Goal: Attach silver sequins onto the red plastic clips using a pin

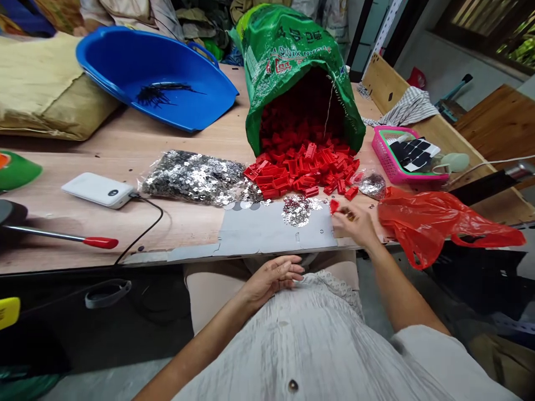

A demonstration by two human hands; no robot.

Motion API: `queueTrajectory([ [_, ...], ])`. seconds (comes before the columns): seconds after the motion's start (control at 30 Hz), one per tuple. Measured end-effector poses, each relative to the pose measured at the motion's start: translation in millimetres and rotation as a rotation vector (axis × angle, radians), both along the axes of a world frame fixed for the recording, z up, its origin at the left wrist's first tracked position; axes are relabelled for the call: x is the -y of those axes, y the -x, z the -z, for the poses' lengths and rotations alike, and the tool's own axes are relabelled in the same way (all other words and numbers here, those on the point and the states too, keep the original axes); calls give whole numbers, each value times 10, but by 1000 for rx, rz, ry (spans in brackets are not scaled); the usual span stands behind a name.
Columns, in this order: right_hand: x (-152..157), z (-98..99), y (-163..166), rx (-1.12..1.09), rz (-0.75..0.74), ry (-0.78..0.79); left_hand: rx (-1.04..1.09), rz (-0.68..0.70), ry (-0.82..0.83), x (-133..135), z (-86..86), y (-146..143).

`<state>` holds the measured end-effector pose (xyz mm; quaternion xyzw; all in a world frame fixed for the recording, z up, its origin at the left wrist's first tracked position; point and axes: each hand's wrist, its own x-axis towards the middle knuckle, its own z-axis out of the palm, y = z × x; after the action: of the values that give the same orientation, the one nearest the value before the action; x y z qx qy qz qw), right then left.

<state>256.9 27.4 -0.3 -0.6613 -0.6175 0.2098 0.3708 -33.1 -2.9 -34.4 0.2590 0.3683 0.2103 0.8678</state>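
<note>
My right hand [354, 223] is at the table's front right, its fingers closed on a small red plastic piece [334, 206]. Beside it, a loose heap of small shiny metal pieces [298, 211] lies on a grey sheet [254, 228]. My left hand [276, 274] rests over my lap, below the table edge, with its fingers loosely stretched and nothing in them. Behind the metal heap, many red plastic pieces [301, 167] spill from the mouth of a green woven sack [288, 61]. A clear bag packed with shiny metal pieces [192, 178] lies left of them.
A blue basin [200, 106] holding thin black pieces stands at the back left. In front of it lies a white power bank [98, 189] with a black cable. A red plastic bag [438, 223] and a pink basket [387, 161] are on the right. A red-tipped lever [100, 242] juts from the left.
</note>
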Motion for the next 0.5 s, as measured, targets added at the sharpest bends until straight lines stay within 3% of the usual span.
queueTrajectory([
  [0.07, 152, -102, 317, -115, -326, 107, 88, -12, 19, -24, -107, -41],
  [0.13, 292, -170, 591, -145, -551, 161, 130, -61, 4, -44, -170, -84],
  [0.23, 415, -181, 801, -167, -728, 172, 110, -125, -42, -55, -184, -126],
  [0.33, 402, -88, 705, -183, -645, 222, 67, -122, -56, -47, -158, -117],
  [0.5, 160, 159, 115, 59, -91, 119, 47, -157, -75, -38, -141, -23],
])
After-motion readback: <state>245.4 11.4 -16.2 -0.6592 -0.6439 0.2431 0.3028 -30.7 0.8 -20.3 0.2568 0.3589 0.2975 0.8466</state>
